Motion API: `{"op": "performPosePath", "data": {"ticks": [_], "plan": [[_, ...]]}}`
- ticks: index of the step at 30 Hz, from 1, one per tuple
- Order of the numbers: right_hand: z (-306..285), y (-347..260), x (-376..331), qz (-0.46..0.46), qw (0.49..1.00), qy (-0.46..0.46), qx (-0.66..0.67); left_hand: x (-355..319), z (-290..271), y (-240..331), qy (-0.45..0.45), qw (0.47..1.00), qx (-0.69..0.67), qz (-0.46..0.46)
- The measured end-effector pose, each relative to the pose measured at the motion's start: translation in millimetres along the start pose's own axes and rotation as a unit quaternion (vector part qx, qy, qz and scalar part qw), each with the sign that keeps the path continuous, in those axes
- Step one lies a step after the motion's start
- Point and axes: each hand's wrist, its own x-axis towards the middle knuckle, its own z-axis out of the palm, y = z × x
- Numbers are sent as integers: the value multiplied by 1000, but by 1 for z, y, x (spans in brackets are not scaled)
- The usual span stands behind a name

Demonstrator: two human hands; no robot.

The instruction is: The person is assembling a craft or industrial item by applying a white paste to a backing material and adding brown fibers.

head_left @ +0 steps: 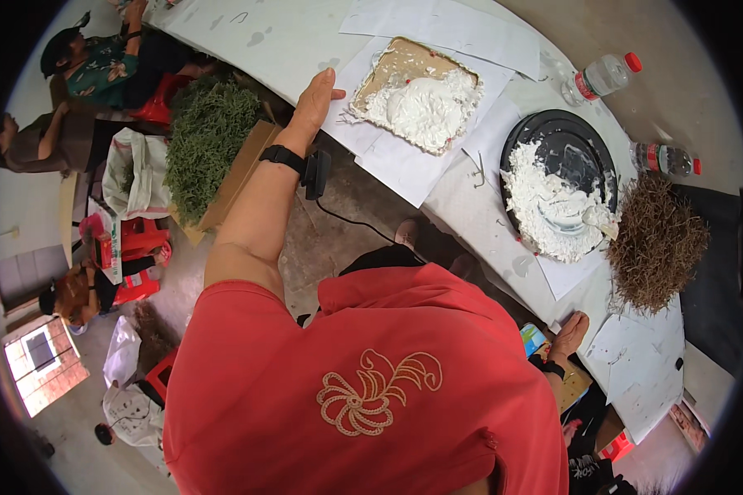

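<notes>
While the table [293, 41] spans the upper right, the black plate [553, 120] at right and tray [417, 59] at upper centre bear white paste [425, 103]; left hand [312, 101] and right hand [570, 335], fingers extended, look empty, best placed clear of smears.

I see a slightly glossy, plastic-looking black tray [576, 158], lumpy white paste [425, 107], smooth matt paper sheets [403, 177], shiny clear plastic bottles [608, 76], rough brown twigs [659, 243] and a matt red cloth shirt [470, 355] with corded embroidery [355, 402].
</notes>
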Motion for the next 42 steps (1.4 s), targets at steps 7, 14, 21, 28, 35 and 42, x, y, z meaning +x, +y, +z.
{"op": "performPosePath", "data": {"ticks": [7, 14, 21, 28, 35, 42], "plan": [[2, 32, -2, 62, 996, -57, 14, -1, -16, -33, 62, 994, -43, 82], [3, -1, 4, 18, 998, 44, -29, -45, -55, -89, 123, 988, 11, 94], [-4, 5, -2, -6, 999, 23, 22, -142, -11, -62, 137, 987, -67, 51], [-6, 4, 17, 60, 994, -14, 86, -198, 5, -72, 103, 994, 43, -7], [-42, -88, 104, 44, 973, -6, 226, -184, 9, -111, 63, 997, -31, -29], [-36, -118, 161, 7, 985, -75, 153, -180, 0, -114, 35, 999, -6, -35]]}}
